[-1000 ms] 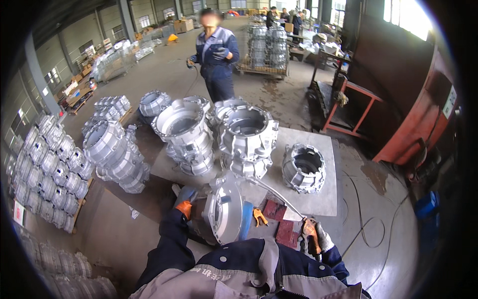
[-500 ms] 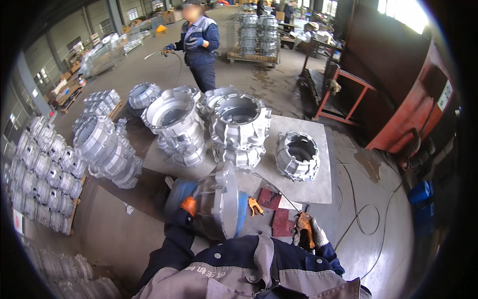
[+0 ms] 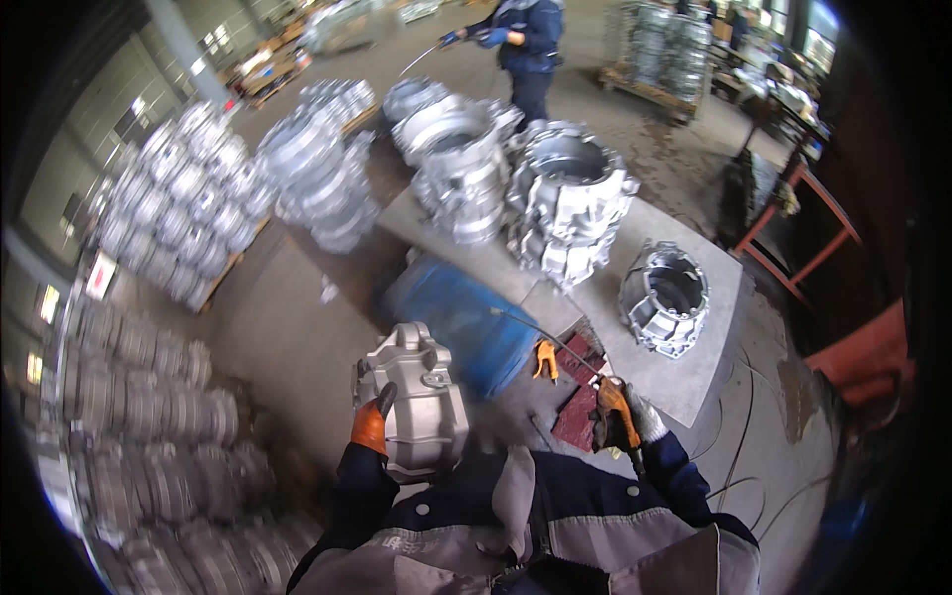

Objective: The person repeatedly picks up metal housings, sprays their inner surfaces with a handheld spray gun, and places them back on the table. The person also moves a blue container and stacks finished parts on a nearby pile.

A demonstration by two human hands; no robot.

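My left hand (image 3: pixel 371 424), in an orange glove with dark fingertips, grips the edge of a grey cast-metal housing (image 3: pixel 424 409) in front of my body. The housing is beside the near-left side of a blue drum (image 3: pixel 461 322); whether they touch is unclear. My right hand (image 3: pixel 647 418), in a pale glove, is closed around an orange air blow gun (image 3: pixel 619 405). Its long thin nozzle points up and left toward the drum. Between the drum and this hand lie a second orange blow gun (image 3: pixel 546 360) and dark red pads (image 3: pixel 576 416).
Stacked housings (image 3: pixel 570 208) and a single housing (image 3: pixel 666 297) stand on a grey tabletop (image 3: pixel 694 382). More housings (image 3: pixel 183 193) are piled at the left. A co-worker (image 3: pixel 531 40) stands beyond the table with a hose tool. Red metal frames (image 3: pixel 798 233) and floor hoses (image 3: pixel 739 456) are at the right.
The housing has come off the blue drum toward my body, with my left hand on it, and has turned. My right hand still holds the blow gun. The whole view has swung left.
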